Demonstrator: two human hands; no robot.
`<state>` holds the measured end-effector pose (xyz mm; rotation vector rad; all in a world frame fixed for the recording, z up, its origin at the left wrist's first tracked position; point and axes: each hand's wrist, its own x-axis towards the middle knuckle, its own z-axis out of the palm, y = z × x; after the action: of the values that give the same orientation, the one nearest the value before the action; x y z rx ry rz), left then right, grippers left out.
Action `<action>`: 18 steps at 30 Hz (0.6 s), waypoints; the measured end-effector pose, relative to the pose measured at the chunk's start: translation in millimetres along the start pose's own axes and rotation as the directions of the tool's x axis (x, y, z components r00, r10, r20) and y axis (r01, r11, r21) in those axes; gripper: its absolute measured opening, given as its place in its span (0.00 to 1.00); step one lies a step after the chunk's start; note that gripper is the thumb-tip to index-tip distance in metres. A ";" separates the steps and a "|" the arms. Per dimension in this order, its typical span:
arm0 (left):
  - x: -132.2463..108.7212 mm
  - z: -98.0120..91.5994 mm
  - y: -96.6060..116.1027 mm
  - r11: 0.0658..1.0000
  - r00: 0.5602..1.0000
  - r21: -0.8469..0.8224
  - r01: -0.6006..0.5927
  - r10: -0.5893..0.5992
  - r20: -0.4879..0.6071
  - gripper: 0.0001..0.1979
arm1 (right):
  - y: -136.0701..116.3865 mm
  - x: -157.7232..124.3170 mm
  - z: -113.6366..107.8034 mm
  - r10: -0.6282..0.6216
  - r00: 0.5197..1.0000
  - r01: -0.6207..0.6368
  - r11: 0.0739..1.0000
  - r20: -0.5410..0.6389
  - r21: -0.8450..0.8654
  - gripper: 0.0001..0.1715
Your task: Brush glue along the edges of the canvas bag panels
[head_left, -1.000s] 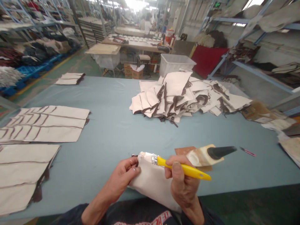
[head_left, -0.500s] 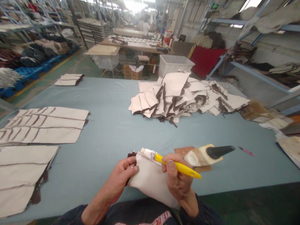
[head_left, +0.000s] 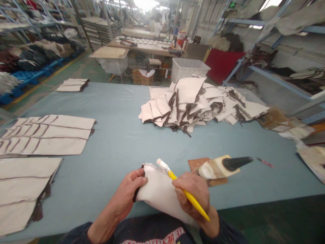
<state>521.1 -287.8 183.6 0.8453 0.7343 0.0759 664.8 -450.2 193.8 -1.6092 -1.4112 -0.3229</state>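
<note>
My left hand [head_left: 129, 191] pinches the upper left corner of a cream fabric piece [head_left: 158, 195] with dark brown trim, held at the near table edge. My right hand [head_left: 194, 195] grips a yellow-handled brush [head_left: 184, 191]. Its bristle tip rests on the top edge of the fabric, and the handle points back toward me. Just right of my hands, a glue bottle [head_left: 220, 166] with a black conical nozzle lies on its side on a brown card [head_left: 196, 164].
The blue table [head_left: 122, 135] carries a heap of the same fabric pieces [head_left: 198, 105] at the back centre. Flat rows of pieces [head_left: 48, 134] lie on the left, a small stack [head_left: 72, 85] far left. A red pen [head_left: 264, 162] and papers [head_left: 312, 154] lie at the right.
The brush has swung: its handle end dropped toward me and its tip slid along the fabric's top edge. The fabric and my left hand shifted slightly left.
</note>
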 end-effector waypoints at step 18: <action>1.2 -4.6 -0.5 1.000 1.000 -0.004 0.003 -0.003 0.006 0.23 | -16.3 -1.2 10.1 0.130 0.990 -0.125 0.987 -0.047 0.098 0.10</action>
<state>519.1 -284.7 180.6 0.8398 0.7297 0.0724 646.3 -444.8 195.3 -1.5929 -1.2584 -0.2181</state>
